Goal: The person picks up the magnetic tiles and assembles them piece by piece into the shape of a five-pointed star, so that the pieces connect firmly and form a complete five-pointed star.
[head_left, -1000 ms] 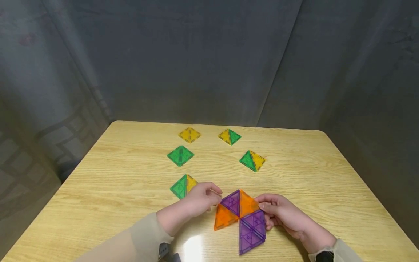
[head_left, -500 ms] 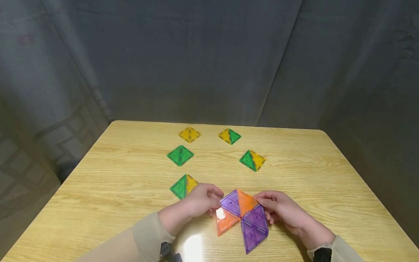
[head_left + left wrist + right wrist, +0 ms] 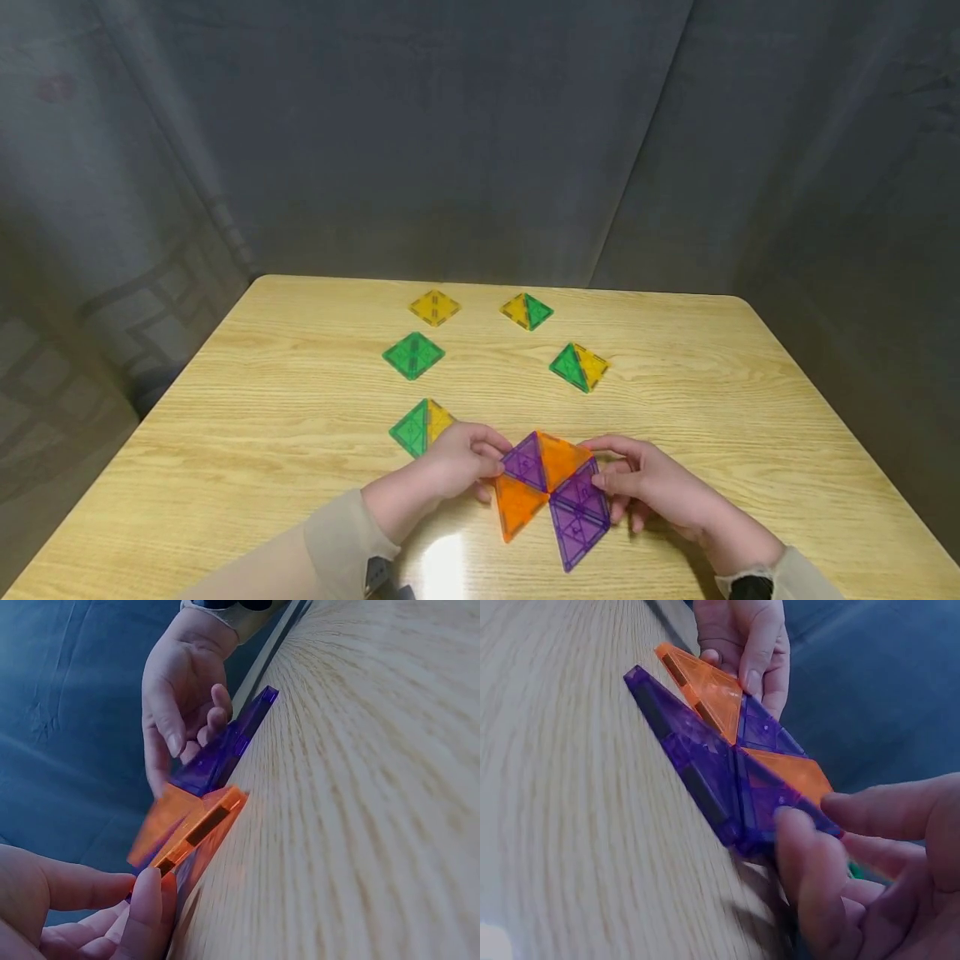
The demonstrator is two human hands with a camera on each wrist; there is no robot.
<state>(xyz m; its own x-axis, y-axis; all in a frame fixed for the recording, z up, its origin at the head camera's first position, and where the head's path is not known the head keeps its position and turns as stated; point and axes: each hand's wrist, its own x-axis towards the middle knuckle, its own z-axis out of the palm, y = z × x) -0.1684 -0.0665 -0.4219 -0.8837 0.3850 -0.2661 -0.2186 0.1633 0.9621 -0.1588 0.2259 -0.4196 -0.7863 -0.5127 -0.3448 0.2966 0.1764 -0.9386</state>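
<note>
Both hands hold a fan of joined triangular magnetic tiles [image 3: 564, 460], orange and purple, near the front of the table. On its left side my left hand [image 3: 461, 462] pinches the edge where a purple tile [image 3: 527, 463] meets an orange tile [image 3: 517, 507]. The right hand [image 3: 648, 487] grips the opposite side, its thumb over a purple tile and its index finger at the upper orange corner. A wedge-shaped gap opens toward the front between the lower orange tile and the lower purple tile [image 3: 686, 746]. In the right wrist view, the fan appears tilted and partly raised off the table.
Several tile pairs lie flat on the wooden table [image 3: 300, 400]: yellow [image 3: 434, 308], green [image 3: 413, 356], and green-yellow pairs at the back [image 3: 527, 311], right [image 3: 580, 367] and beside the left hand [image 3: 411, 428]. A dark curtain [image 3: 450, 150] hangs behind.
The tile fan has turned slightly and tipped, its lower purple tip swinging right. My right thumb has shifted onto the purple tile. The left hand has barely moved; the other pairs stay put.
</note>
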